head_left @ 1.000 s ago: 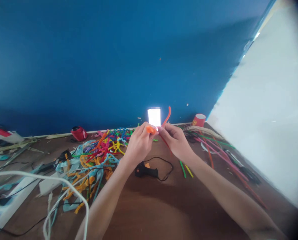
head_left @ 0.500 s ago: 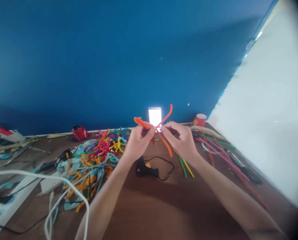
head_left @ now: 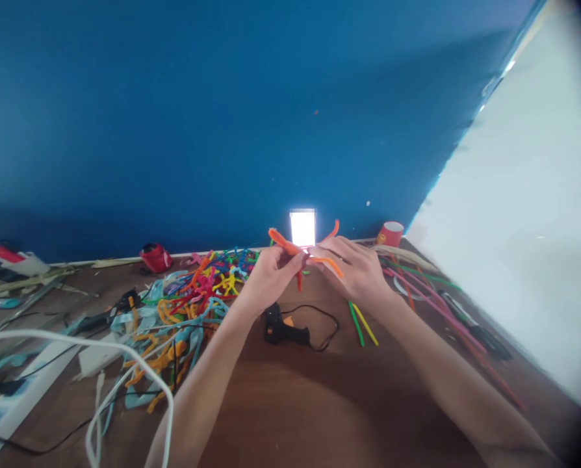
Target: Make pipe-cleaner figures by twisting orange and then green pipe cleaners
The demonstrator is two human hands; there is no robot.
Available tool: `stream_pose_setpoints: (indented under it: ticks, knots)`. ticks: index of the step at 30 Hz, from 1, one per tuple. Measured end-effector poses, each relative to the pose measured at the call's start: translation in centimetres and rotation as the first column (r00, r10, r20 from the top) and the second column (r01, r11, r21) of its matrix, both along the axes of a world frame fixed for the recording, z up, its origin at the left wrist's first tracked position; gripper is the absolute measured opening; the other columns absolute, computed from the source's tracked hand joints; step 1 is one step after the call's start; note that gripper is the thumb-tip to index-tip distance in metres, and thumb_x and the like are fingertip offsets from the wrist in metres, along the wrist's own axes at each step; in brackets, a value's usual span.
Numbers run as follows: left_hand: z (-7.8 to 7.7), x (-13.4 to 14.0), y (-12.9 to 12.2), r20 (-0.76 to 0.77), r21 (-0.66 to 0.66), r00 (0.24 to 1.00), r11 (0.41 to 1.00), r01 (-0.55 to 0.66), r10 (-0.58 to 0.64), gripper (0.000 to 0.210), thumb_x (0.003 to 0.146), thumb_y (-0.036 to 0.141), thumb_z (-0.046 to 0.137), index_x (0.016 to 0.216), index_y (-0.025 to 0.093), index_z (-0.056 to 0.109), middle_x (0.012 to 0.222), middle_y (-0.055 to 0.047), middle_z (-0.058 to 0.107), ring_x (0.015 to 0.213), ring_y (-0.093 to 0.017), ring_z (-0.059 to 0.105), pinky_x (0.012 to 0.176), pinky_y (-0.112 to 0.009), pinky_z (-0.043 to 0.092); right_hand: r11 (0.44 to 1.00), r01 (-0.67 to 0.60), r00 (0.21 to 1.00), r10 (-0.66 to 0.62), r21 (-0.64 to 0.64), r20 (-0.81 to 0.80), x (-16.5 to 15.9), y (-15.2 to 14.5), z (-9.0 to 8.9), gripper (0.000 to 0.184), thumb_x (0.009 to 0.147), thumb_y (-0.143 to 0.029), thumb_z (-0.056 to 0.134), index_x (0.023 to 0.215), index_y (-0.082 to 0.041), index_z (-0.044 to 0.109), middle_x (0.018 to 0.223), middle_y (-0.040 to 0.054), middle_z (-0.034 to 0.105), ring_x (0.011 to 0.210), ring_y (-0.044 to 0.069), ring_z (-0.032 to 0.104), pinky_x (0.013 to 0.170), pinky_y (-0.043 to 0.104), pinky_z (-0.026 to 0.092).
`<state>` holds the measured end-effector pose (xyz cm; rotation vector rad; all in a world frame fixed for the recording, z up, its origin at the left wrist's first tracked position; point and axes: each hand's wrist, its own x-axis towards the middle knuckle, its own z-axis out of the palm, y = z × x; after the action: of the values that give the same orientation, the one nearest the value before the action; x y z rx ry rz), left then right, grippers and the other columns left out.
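Observation:
My left hand (head_left: pixel 273 272) pinches orange pipe cleaners (head_left: pixel 281 240) where they cross, with a thick bundled end pointing up and left and a short end hanging below. My right hand (head_left: pixel 359 268) is closed on the same orange piece from the right, fingertips near my left thumb. One orange strand (head_left: pixel 330 264) bends out in front of the right fingers and another sticks up behind them. The exact grip of the right fingertips is partly hidden. Beneath my hands a black glue gun (head_left: pixel 286 330) lies on the brown table (head_left: pixel 290 403).
A tangle of coloured pipe cleaners (head_left: pixel 197 292) covers the left side. Nearer are a white cable (head_left: pixel 139 364) and a power strip (head_left: pixel 27 396). Green and yellow stems (head_left: pixel 361 325) lie under my right hand. Behind stand a glowing white screen (head_left: pixel 303 227) and a red roll (head_left: pixel 390 234).
My right hand has turned over and closed in around the orange strands. The upper and lower right ends have bent toward each other. My left hand keeps its pinch.

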<state>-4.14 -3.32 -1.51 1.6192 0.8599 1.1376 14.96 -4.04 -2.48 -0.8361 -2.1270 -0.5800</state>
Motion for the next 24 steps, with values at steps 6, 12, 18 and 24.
stream_pose_setpoints:
  ticks: [6, 12, 18, 24]
  knots:
    - [0.0, -0.1, -0.2, -0.297, 0.308, 0.942, 0.949, -0.063, 0.159, 0.02, 0.094, 0.031, 0.056, 0.088, 0.014, 0.066, 0.081, -0.006, 0.068, 0.075, -0.017, 0.063, 0.069, -0.028, 0.049, 0.944, -0.083, 0.948, -0.024, -0.32, -0.318, -1.3, -0.2, 0.3, 0.033, 0.101, -0.031, 0.045, 0.072, -0.019, 0.053, 0.069, 0.0011, 0.053, 0.063, 0.012, 0.045, 0.059, 0.028, 0.032]
    - [-0.5, 0.1, -0.6, -0.339, 0.783, 0.834, 0.623, -0.007, 0.435, 0.017, 0.096, 0.014, 0.044, 0.094, 0.019, 0.06, 0.093, -0.007, 0.067, 0.085, -0.018, 0.06, 0.08, -0.032, 0.047, 0.528, -0.619, 0.64, -0.09, -0.581, -0.763, -2.1, 0.0, -0.2, 0.04, 0.094, -0.052, 0.054, 0.069, -0.021, 0.054, 0.062, -0.003, 0.042, 0.059, 0.012, 0.037, 0.056, 0.027, 0.03]
    - [-0.4, 0.2, -0.8, -0.269, 0.705, 0.885, 0.704, -0.088, 0.379, 0.01, 0.095, 0.021, 0.052, 0.091, 0.019, 0.061, 0.091, -0.007, 0.069, 0.085, -0.018, 0.062, 0.08, -0.032, 0.049, 0.451, -0.706, 0.515, -0.201, -0.546, -0.833, -2.3, -0.3, -0.3, 0.042, 0.087, -0.058, 0.063, 0.068, -0.02, 0.058, 0.061, -0.003, 0.044, 0.058, 0.011, 0.037, 0.056, 0.027, 0.031]
    - [0.6, 0.2, -0.7, -0.161, 0.349, 0.972, 0.931, -0.105, 0.17, 0.018, 0.091, 0.033, 0.063, 0.085, 0.016, 0.068, 0.087, -0.006, 0.071, 0.079, -0.016, 0.064, 0.075, -0.029, 0.051, 0.564, -0.583, 0.636, -0.13, -0.585, -0.76, -1.9, -0.9, 1.2, 0.038, 0.089, -0.05, 0.064, 0.066, -0.019, 0.062, 0.055, -0.004, 0.046, 0.053, 0.01, 0.038, 0.052, 0.027, 0.029]
